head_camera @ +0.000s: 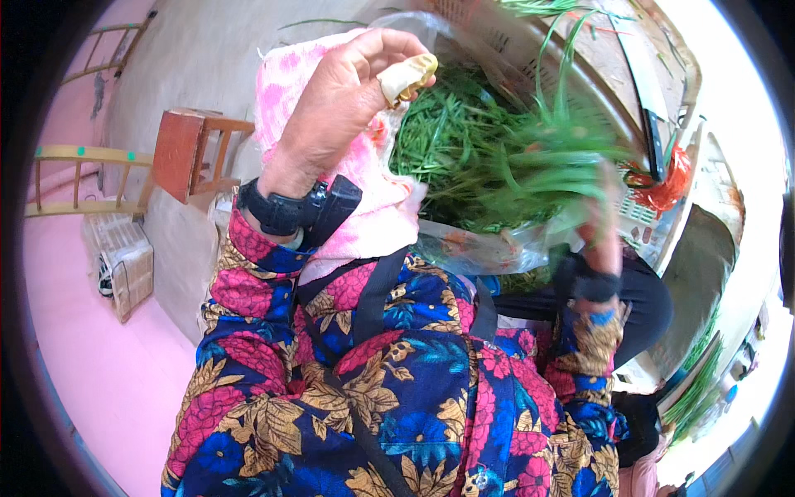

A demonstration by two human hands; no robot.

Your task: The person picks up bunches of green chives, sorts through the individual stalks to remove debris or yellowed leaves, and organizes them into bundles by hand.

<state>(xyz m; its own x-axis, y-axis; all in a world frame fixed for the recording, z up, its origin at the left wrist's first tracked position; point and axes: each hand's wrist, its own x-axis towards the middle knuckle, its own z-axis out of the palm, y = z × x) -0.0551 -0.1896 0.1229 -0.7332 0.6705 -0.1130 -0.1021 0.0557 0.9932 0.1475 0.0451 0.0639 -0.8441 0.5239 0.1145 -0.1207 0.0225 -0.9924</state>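
Observation:
My left hand [345, 93] is raised over a pink and white towel [289, 71], its fingers curled. A worn, yellowish cover [407, 77] wraps the thumb; whether anything is pinched behind it is hidden. To the right, my right hand [601, 208] is blurred by motion and grips a bunch of long green leaves [553, 164], which look like chives. Beneath the bunch, a heap of loose green leaves [444, 133] fills a clear plastic bag [472, 248] in front of me.
At upper right, a large knife [640, 77] with a black handle lies on a board [612, 62] beside red plastic twine [664, 183]. A perforated plastic crate [478, 31] stands behind the bag. At left are a wooden stool [180, 155] and a carton [121, 264].

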